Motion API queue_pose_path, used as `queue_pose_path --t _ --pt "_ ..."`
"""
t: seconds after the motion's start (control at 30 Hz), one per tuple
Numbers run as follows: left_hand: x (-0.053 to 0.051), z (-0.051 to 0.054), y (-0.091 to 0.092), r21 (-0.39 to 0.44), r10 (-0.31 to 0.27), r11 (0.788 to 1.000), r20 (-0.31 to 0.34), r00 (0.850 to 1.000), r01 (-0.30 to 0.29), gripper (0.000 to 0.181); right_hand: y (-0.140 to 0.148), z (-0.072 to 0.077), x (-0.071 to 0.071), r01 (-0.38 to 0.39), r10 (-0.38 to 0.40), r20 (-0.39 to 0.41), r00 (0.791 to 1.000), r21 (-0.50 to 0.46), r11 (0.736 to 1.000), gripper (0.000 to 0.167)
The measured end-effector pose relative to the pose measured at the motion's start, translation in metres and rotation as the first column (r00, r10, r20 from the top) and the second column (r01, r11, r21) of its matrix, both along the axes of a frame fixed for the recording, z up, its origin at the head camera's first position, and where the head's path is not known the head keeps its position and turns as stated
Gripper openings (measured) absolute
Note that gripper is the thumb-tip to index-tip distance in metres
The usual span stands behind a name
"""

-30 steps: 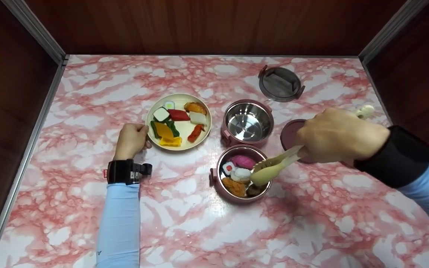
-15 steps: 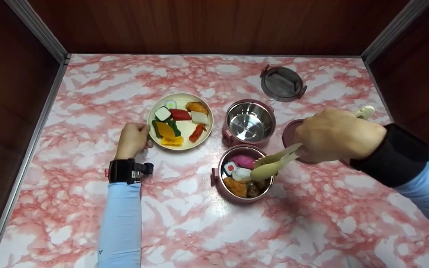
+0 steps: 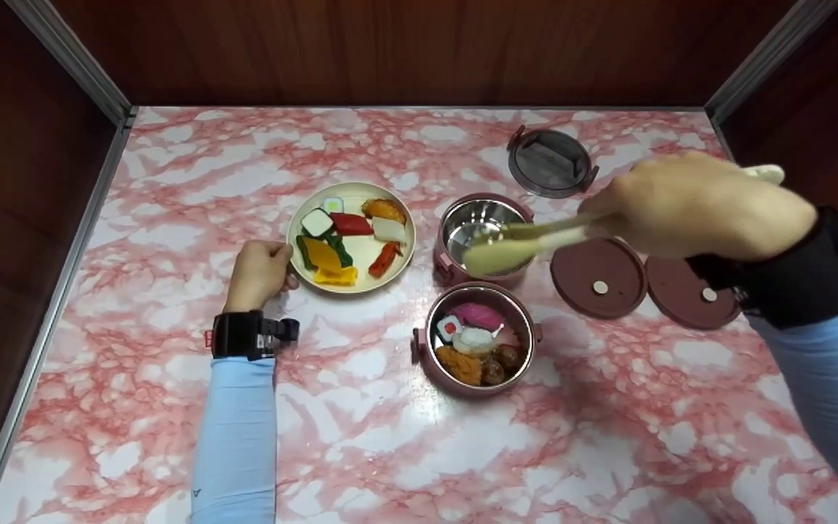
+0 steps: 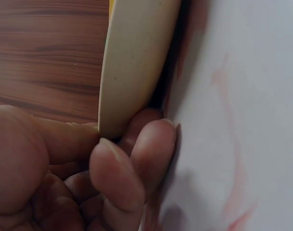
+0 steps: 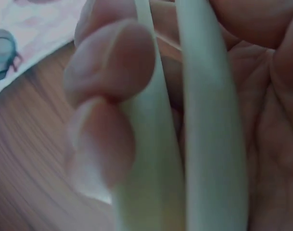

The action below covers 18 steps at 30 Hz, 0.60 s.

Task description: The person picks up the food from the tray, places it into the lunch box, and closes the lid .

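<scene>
With thumb and fingers my left hand point(image 3: 259, 273) pinches the rim of the cream plate point(image 3: 364, 258). On it lie toy foods: sushi rolls, red, green and yellow pieces, a white block and an orange-brown piece. My right hand point(image 3: 703, 204) grips the pale green tongs point(image 3: 503, 255), whose handles fill the right wrist view. Their tips, blurred, hang over the rear steel-lined lunch pot point(image 3: 455, 229); I cannot tell whether they hold anything. The front lunch pot point(image 3: 473, 389) contains a pink piece, a roll, a white piece, an orange-brown piece and brown balls.
A dark clear lid point(image 3: 550, 164) with side clips lies at the back right. Two maroon round lids point(image 3: 593, 269), each with a pale knob, lie side by side under my right forearm. Wooden walls point(image 3: 419, 51) enclose the marbled table at the back and sides.
My right hand has lifted the tongs out of the front pot and moved them up and back over the rear pot. My left hand stays at the plate.
</scene>
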<state>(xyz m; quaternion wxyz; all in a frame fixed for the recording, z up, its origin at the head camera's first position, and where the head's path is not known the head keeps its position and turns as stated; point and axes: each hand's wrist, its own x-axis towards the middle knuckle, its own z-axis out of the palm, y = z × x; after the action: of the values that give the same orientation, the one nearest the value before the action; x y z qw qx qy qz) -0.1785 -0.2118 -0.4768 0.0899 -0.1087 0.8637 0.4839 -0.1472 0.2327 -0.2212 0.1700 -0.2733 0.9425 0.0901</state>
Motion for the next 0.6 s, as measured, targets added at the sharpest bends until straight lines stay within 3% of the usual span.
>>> queue_pose_path --t 0.1,0.2,0.33,0.47,0.6 --pt "0.000 -0.001 0.000 0.002 0.003 1.000 0.004 1.000 -0.003 0.034 0.008 0.001 -0.006 0.008 -0.014 -0.063 0.998 -0.104 0.995 0.020" --pt "0.000 -0.001 0.000 0.008 0.001 1.000 0.010 1.000 -0.001 0.034 0.014 -0.008 -0.010 -0.003 -0.025 -0.120 0.992 -0.229 0.973 0.020" --pt "-0.001 0.000 0.000 0.008 -0.007 1.000 0.020 1.000 0.007 0.034 0.014 -0.036 -0.016 -0.014 -0.048 -0.163 0.986 -0.361 0.933 0.022" --pt "-0.001 0.001 0.000 0.004 -0.002 1.000 0.023 1.000 0.002 0.034 0.004 -0.070 -0.026 -0.005 -0.077 -0.175 0.981 -0.428 0.904 0.029" --pt "-0.001 0.001 -0.001 0.005 0.000 1.000 0.023 1.000 0.000 0.034 -0.008 -0.099 -0.037 -0.036 -0.056 -0.182 0.982 -0.467 0.883 0.031"
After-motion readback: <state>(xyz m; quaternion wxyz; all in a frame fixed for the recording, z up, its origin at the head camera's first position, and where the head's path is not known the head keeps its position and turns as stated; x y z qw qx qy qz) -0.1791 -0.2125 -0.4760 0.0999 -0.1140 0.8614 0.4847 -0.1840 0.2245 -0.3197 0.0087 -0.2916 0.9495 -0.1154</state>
